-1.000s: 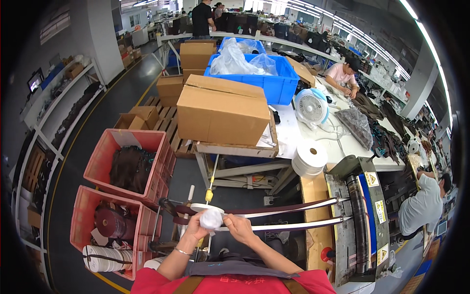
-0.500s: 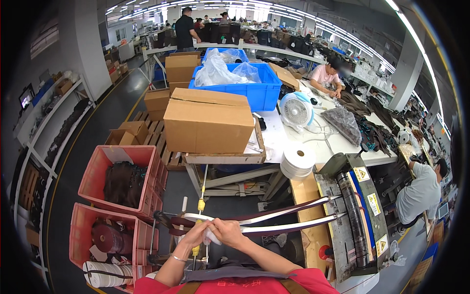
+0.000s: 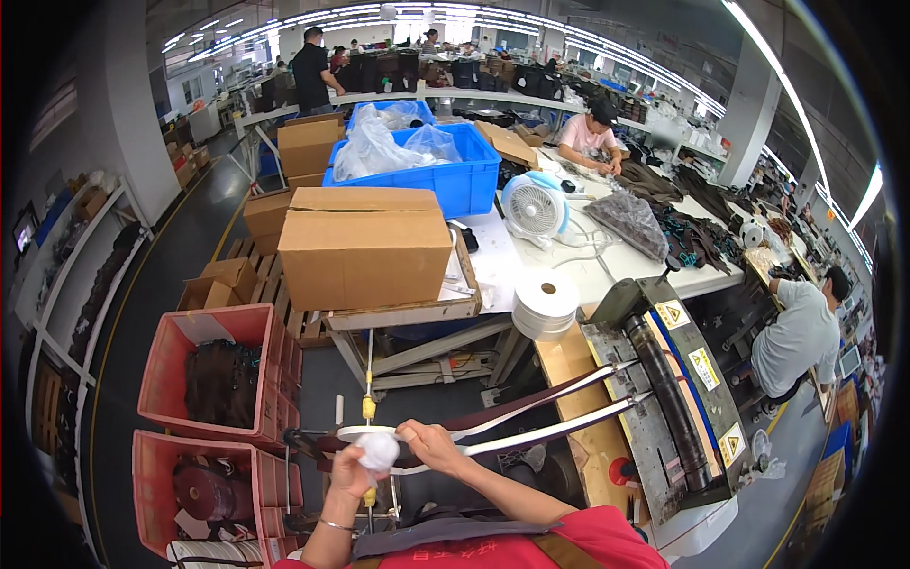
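My left hand (image 3: 347,474) is closed on a white crumpled wad (image 3: 377,452), held in front of a flat white tape roll (image 3: 355,432). My right hand (image 3: 433,448) is closed at the roll's right edge, seemingly gripping white tape there; its fingertips are partly hidden. The roll sits on an upright rod with yellow cone-shaped stoppers (image 3: 369,406). From here, white tapes (image 3: 559,426) and dark maroon bands (image 3: 502,411) run right into a metal machine with a black roller (image 3: 668,398).
Two pink crates (image 3: 152,379) with dark material and a maroon roll stand at left. A cardboard box (image 3: 365,256), a blue bin (image 3: 464,180), a fan (image 3: 534,209) and a white spool (image 3: 547,302) are ahead. Co-workers sit at right and beyond the table.
My hands have come apart. The left hand has moved slightly left with the white wad, now plainly visible, while the right stays by the roll. The whole view has shifted a little.
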### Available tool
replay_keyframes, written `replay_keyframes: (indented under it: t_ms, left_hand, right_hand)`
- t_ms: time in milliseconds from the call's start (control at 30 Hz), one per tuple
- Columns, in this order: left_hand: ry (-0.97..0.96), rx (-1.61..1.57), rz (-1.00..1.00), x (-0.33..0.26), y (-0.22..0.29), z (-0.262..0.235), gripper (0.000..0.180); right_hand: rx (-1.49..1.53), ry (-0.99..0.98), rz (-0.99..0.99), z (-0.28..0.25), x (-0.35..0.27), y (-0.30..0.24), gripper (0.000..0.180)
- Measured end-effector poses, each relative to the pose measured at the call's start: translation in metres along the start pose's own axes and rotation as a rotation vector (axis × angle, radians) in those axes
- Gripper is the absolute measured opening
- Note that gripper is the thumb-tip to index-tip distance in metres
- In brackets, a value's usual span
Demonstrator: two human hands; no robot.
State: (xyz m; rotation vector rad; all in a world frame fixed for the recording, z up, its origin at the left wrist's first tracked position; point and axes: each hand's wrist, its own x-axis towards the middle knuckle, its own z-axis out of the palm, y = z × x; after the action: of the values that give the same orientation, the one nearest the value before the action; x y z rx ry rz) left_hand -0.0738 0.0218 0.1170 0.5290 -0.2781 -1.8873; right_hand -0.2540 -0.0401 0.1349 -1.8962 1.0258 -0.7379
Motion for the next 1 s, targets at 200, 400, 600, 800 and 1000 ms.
replay_keyframes:
  t_ms: [200, 400, 600, 800, 1000]
  left_hand:
    - [0.028, -0.056, 0.418, 0.001, 0.028, 0.020, 0.028]
    - [0.119, 0.230, 0.258, 0.026, 0.002, -0.003, 0.014]
    - [0.101, 0.558, 0.272, 0.030, -0.006, 0.028, 0.034]
    - [0.065, 0.627, 0.092, 0.018, -0.009, 0.034, 0.052]
    - [0.164, 0.247, 0.153, 0.013, -0.010, 0.020, 0.046]
  right_hand:
    - [-0.130, 0.075, -0.074, -0.007, -0.013, 0.000, 0.027]
    - [-0.056, 0.190, -0.048, 0.019, -0.009, 0.030, 0.011]
    - [-0.161, 0.170, -0.070, -0.004, -0.021, 0.009, 0.022]
    - [-0.133, 0.188, -0.125, -0.007, -0.013, 0.011, 0.016]
    - [-0.027, 0.137, -0.053, -0.005, -0.014, 0.001, 0.019]
